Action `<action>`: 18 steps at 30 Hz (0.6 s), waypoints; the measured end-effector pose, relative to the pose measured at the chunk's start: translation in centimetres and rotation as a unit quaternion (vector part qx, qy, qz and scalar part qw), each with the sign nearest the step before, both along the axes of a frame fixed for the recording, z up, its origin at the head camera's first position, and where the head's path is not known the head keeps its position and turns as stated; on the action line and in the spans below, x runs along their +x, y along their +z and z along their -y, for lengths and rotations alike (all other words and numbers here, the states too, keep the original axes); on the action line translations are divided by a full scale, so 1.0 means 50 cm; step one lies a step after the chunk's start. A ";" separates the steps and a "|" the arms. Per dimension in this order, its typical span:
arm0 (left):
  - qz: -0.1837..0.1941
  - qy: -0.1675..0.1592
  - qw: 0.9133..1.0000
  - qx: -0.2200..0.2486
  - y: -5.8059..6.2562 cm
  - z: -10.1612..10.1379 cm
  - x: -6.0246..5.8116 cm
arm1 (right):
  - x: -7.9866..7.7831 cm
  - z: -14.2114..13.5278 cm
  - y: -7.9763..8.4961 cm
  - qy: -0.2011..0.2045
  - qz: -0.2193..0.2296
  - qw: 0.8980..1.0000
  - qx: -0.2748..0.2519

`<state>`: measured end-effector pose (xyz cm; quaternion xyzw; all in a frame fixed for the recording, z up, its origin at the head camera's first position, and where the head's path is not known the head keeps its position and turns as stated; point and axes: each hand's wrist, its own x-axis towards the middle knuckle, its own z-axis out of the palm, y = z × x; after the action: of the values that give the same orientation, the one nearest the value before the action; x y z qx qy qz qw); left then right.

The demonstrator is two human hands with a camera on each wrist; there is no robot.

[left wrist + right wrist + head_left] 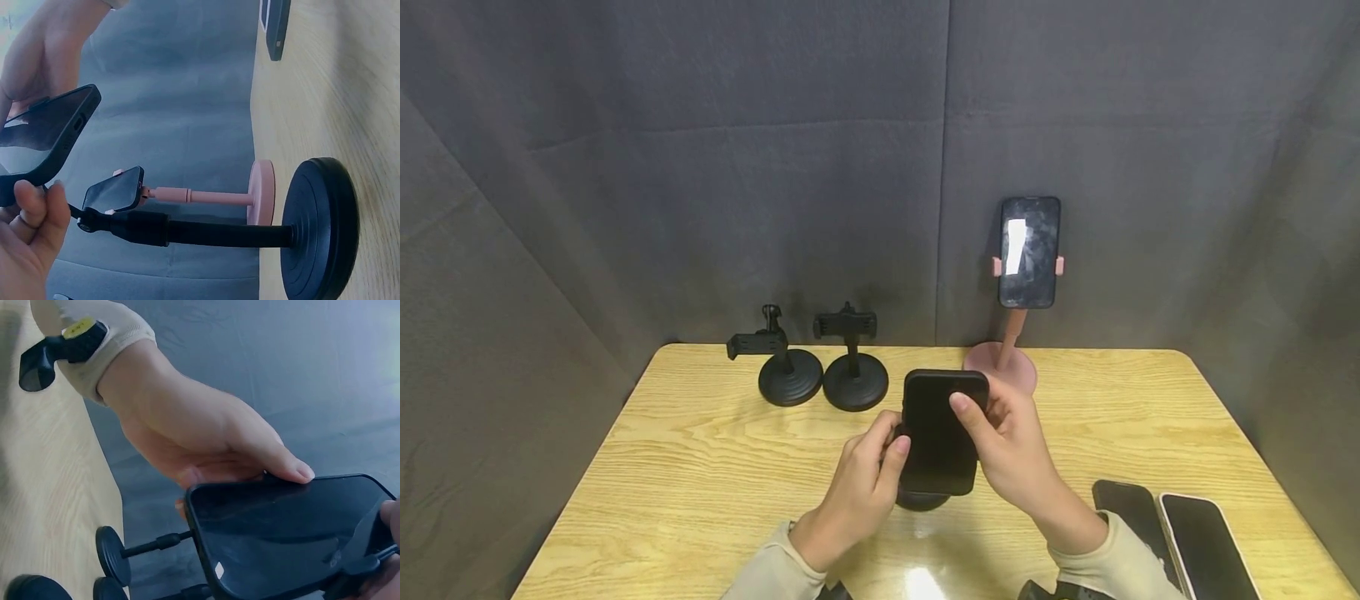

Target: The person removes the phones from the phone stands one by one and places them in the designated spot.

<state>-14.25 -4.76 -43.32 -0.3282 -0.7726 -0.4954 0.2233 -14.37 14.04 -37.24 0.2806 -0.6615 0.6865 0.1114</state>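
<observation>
In the head view a black phone [936,458] stands upright between both hands, screen toward me, above a black round-based phone stand [922,502]. My left hand [853,483] grips the phone's left edge, thumb in front and fingers partly hidden behind. On the right, my right hand [1018,446] holds the upper part, its thumb on the screen. The right wrist view shows a black clamp arm [359,575] at the phone's edge beside the right hand's fingers. From the left wrist view, the stand's pole [231,234] rises to a joint behind the phone.
Two black phone stands [790,377] [855,383] stand at the back left of the wooden table [700,467]. Behind the right hand, a pink stand [1011,333] bears another phone [1030,250]. Two phones [1131,517] [1210,542] lie at the front right. Grey cloth [737,167] hangs around.
</observation>
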 end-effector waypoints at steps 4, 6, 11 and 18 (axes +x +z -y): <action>-0.007 0.013 1.000 -0.009 -0.003 0.000 -0.003 | -0.003 0.010 -0.005 -0.009 -0.011 0.999 -0.030; -0.022 0.021 0.999 -0.015 -0.006 0.000 -0.006 | -0.004 0.014 -0.007 -0.017 -0.013 0.999 -0.039; -0.040 0.046 0.998 -0.006 -0.011 -0.003 -0.012 | -0.007 0.024 -0.006 -0.040 -0.020 0.997 -0.055; -0.029 0.054 0.998 0.032 -0.013 -0.012 -0.018 | -0.012 0.029 -0.005 -0.065 -0.028 0.995 -0.073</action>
<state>-15.16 -4.18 -43.98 -0.2930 -0.7659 -0.4978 0.2823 -14.98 12.57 -37.49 0.2472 -0.6230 0.7163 0.1939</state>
